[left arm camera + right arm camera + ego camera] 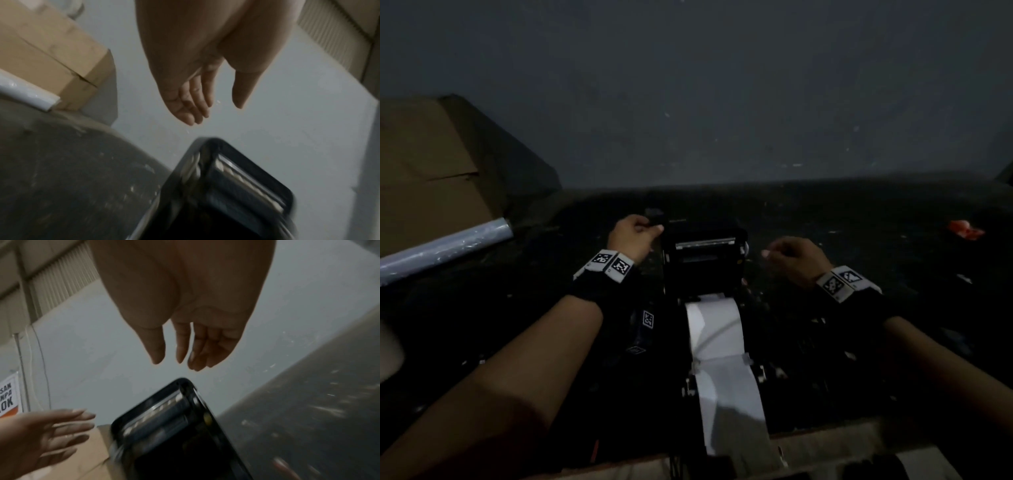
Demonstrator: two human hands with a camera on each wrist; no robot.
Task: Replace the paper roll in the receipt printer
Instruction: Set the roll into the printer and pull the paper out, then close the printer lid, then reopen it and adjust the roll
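The black receipt printer (703, 260) stands on the dark table with its lid (236, 186) swung up, showing a roller bar (156, 412). A wide white paper strip (717, 339) curves out of the printer body and runs toward me over the table's near edge. My left hand (650, 228) hovers just left of the lid's top; in the left wrist view the left hand (214, 113) has relaxed fingers and holds nothing. My right hand (774, 251) hovers to the right of the lid, apart from it, and the right hand (176, 365) is likewise loose and empty.
A cardboard box (424, 178) stands at the far left against the grey wall, with a roll of clear film (445, 246) lying in front of it. A small red scrap (965, 230) lies at the far right. The scene is very dim.
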